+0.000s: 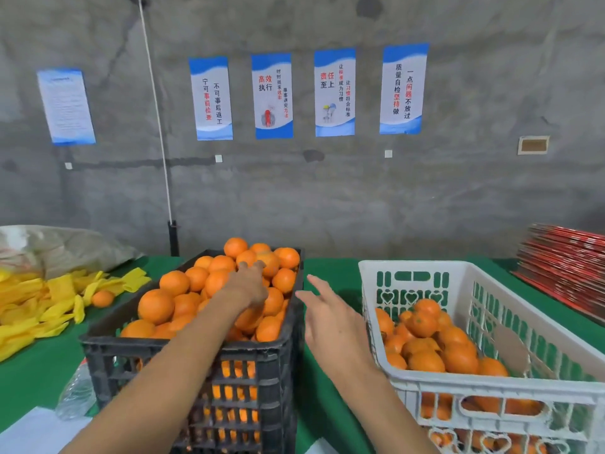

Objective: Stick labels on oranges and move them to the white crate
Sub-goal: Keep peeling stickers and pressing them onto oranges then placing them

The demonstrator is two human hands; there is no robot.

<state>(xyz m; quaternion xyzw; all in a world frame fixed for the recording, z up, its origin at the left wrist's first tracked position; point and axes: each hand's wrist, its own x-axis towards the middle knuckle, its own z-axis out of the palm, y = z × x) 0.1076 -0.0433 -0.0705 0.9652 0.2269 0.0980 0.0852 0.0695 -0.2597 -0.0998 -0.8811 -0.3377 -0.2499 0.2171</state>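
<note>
Oranges (196, 290) fill the black crate (193, 352) in a heap, and the left hand (247, 283) reaches in over them, its fingertips (244, 266) resting on an orange (273, 262) near the far rim; whether the fingers curl round that fruit cannot be told, since the back of the hand hides them. The right hand (330, 317) hovers between the two crates with fingers straight and spread, holding nothing and touching no fruit. More oranges (435, 342) lie in the white crate (491, 385) just to its right on the green table (39, 365).
</note>
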